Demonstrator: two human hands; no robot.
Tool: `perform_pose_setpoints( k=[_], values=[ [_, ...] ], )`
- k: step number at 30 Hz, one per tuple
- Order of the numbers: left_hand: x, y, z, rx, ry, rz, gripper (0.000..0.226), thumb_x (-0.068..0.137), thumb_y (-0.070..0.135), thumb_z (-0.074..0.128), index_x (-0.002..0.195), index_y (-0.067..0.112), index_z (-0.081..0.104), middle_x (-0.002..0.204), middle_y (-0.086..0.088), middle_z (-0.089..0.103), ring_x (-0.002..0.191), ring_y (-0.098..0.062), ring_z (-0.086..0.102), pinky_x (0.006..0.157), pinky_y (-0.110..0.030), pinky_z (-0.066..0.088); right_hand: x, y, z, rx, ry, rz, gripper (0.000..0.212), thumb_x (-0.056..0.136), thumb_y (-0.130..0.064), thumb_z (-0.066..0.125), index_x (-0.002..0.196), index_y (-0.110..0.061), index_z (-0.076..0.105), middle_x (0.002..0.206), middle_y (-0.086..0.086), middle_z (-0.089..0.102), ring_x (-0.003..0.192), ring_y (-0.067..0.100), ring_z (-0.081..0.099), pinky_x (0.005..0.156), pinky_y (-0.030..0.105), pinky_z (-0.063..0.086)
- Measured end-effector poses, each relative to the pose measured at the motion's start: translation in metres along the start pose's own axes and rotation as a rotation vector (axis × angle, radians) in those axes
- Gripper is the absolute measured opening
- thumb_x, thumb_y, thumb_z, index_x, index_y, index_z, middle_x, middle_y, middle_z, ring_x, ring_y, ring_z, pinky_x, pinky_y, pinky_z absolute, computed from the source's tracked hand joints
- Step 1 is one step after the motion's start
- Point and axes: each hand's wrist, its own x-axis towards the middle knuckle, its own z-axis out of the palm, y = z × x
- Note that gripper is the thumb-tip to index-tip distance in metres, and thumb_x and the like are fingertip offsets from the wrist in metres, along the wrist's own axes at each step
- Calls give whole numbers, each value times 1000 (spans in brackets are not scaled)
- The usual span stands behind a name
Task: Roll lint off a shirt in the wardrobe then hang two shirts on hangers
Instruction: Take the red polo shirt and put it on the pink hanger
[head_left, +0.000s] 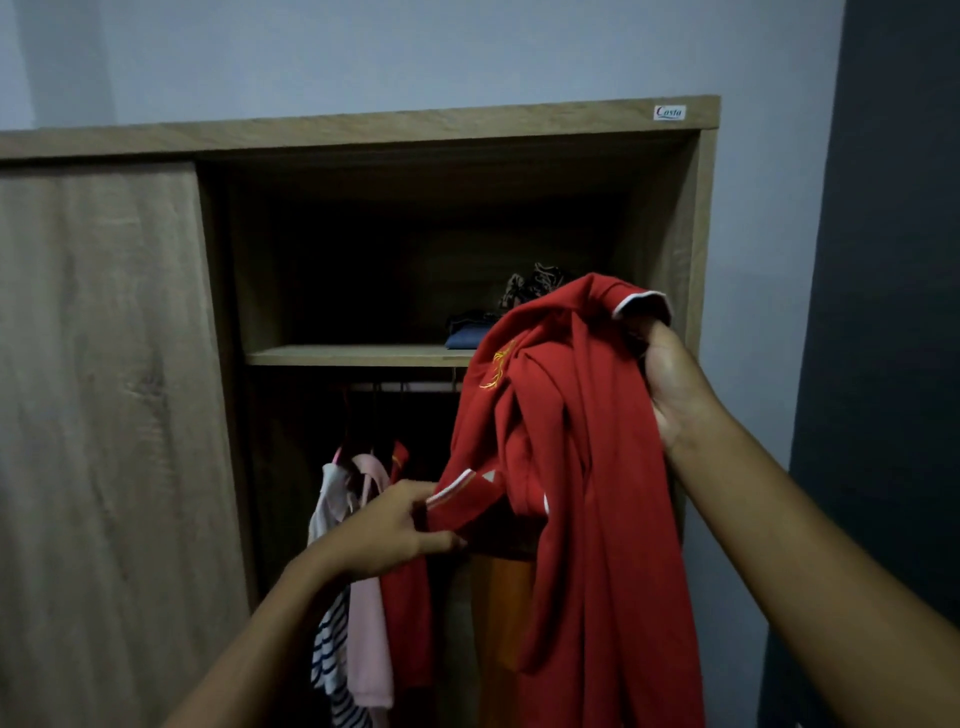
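A red shirt (576, 467) with white trim and a gold crest hangs bunched in front of the open wardrobe (452, 124). My right hand (672, 384) grips it up high near a white-edged sleeve cuff. My left hand (400, 530) pinches a lower white-trimmed edge of the same shirt. Behind it, a striped white shirt (330, 649), a pink shirt (369, 623) and another red garment (408, 623) hang from the rail (405, 387). An orange garment (501, 613) shows under the held shirt. No lint roller is in view.
The sliding wooden door (104, 415) covers the wardrobe's left half. Folded dark clothes (467, 332) and a patterned bundle (535, 286) lie on the shelf (358, 356) above the rail. A dark wall panel (893, 312) stands at the right.
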Motion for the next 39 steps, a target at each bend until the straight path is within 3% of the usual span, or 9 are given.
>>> perform_pose_setpoints(
  k=[5,8,12,17,23,27,30,32,39],
  values=[
    [8,5,-12,-208,265,73,45,75,12,64,117,29,66,109,-2,74,97,-11,65,90,-33,52,14,9,-23,-187,122,22,38,88,-26,61,120,-6,65,108,20,73,96,29,72,84,44,59],
    [16,17,-17,-331,396,79,31,87,12,62,115,24,66,106,1,73,99,-10,65,90,-26,52,18,25,-40,-518,164,105,32,95,-17,50,123,-5,63,112,24,69,97,34,68,81,45,58],
    [26,42,-23,-154,442,125,22,94,7,56,104,22,69,97,6,71,93,-4,63,85,-19,48,4,49,-48,-1113,-82,219,35,94,-7,54,127,-20,55,111,5,69,90,20,64,74,34,52],
    [40,52,-24,169,304,95,12,80,15,62,90,20,66,86,1,69,81,-17,65,77,-34,52,-15,67,-25,-1215,-396,93,76,82,0,68,147,-25,35,133,2,54,117,16,59,96,31,53],
    [38,52,-8,393,265,107,29,73,21,57,96,28,72,93,11,72,92,-7,66,86,-38,53,-25,84,-8,-1405,-466,-114,57,78,-20,73,130,-29,52,95,-6,69,74,2,67,64,20,53],
    [39,43,-16,378,348,106,29,76,18,63,103,23,73,100,7,73,97,-9,66,89,-38,54,-22,89,-12,-1377,-450,11,77,78,-33,78,144,-32,39,102,-9,67,81,0,68,68,17,51],
    [40,38,-17,387,354,105,31,79,17,69,110,20,72,104,5,72,99,-8,66,90,-36,54,-19,102,-8,-1422,-380,-63,46,80,-20,72,124,-25,62,92,-6,71,71,-3,65,59,15,48],
    [41,31,-17,434,380,103,34,79,28,66,111,21,71,104,5,70,98,-10,64,88,-35,53,-12,108,-6,-1466,-296,-137,23,80,-12,63,99,-18,74,84,-1,74,72,6,66,62,28,54],
    [23,-36,-22,496,386,-76,29,80,10,60,105,16,74,98,1,70,91,-18,65,80,-24,46,29,111,-34,-1305,106,-157,21,82,-10,50,66,-4,62,61,8,62,58,15,53,57,29,40]
  ],
)
